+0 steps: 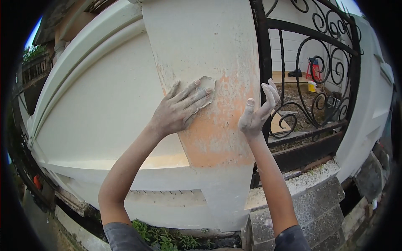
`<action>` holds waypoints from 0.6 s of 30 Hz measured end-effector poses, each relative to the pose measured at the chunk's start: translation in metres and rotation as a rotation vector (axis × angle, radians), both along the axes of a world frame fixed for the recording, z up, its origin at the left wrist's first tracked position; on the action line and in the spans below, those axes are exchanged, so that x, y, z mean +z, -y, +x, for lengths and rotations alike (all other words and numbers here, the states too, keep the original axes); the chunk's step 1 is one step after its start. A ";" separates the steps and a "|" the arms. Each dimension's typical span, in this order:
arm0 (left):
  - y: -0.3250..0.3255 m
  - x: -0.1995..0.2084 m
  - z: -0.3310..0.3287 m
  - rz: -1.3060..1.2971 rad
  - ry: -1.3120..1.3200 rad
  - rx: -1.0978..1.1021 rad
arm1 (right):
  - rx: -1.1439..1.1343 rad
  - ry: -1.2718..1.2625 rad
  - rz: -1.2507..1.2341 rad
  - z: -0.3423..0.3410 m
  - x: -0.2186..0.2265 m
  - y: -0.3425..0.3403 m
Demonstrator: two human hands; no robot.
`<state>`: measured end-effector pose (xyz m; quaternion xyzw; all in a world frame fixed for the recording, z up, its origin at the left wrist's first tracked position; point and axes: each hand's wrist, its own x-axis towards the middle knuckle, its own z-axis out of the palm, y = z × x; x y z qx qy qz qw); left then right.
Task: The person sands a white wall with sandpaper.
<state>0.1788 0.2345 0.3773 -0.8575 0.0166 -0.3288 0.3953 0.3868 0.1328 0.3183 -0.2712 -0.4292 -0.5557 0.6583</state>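
My left hand, coated in pale dust, lies over a crumpled piece of sandpaper and holds it flat against a wall pillar. Its fingers point up and right, with the sheet's torn edge showing past the fingertips. Around the sandpaper the white paint is worn, and a patchy orange layer shows below and to the right. By the pillar's right edge my right hand is raised, also dusty. Nothing is in it; its fingers curve upward with the thumb apart.
A black wrought-iron gate stands close on the right. Behind it are a red stool and a yellow tub. A cream wall panel extends left. Below are green plants and stone steps.
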 end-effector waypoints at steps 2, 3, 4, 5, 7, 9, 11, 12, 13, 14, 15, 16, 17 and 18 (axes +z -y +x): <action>0.006 0.057 -0.017 0.029 0.329 0.013 | -0.005 0.022 -0.003 -0.006 0.002 0.004; 0.006 0.078 -0.022 0.018 0.453 0.015 | -0.017 0.006 -0.012 -0.008 0.003 0.007; 0.006 0.078 -0.023 0.019 0.461 0.021 | -0.025 -0.011 -0.022 -0.011 0.003 0.008; 0.000 0.072 -0.013 -0.026 0.558 -0.056 | -0.035 -0.013 -0.026 -0.011 0.003 0.007; 0.001 0.045 0.008 -0.099 0.655 -0.120 | -0.060 -0.009 -0.047 -0.006 0.003 0.004; 0.026 -0.009 0.020 -0.245 0.472 -0.140 | -0.105 -0.037 -0.084 -0.004 0.001 0.012; 0.042 -0.077 0.023 -0.452 0.238 -0.188 | -0.119 -0.115 -0.145 -0.007 -0.008 0.014; 0.052 -0.101 0.012 -0.485 0.201 -0.145 | -0.118 -0.186 -0.200 -0.012 -0.019 0.016; 0.061 -0.119 0.002 -0.521 0.161 -0.106 | -0.068 -0.248 -0.224 -0.018 -0.033 0.016; 0.071 -0.133 -0.007 -0.550 0.144 -0.120 | -0.089 -0.263 -0.249 -0.026 -0.050 0.024; 0.081 -0.143 -0.017 -1.032 0.179 -0.273 | -0.079 -0.305 -0.307 -0.035 -0.070 0.036; 0.090 -0.154 -0.031 -1.515 0.218 -0.412 | -0.059 -0.345 -0.365 -0.049 -0.089 0.050; 0.090 -0.171 -0.044 -1.702 0.299 -0.488 | -0.022 -0.373 -0.426 -0.066 -0.106 0.066; 0.091 -0.189 -0.055 -1.890 0.385 -0.559 | -0.037 -0.391 -0.457 -0.081 -0.130 0.078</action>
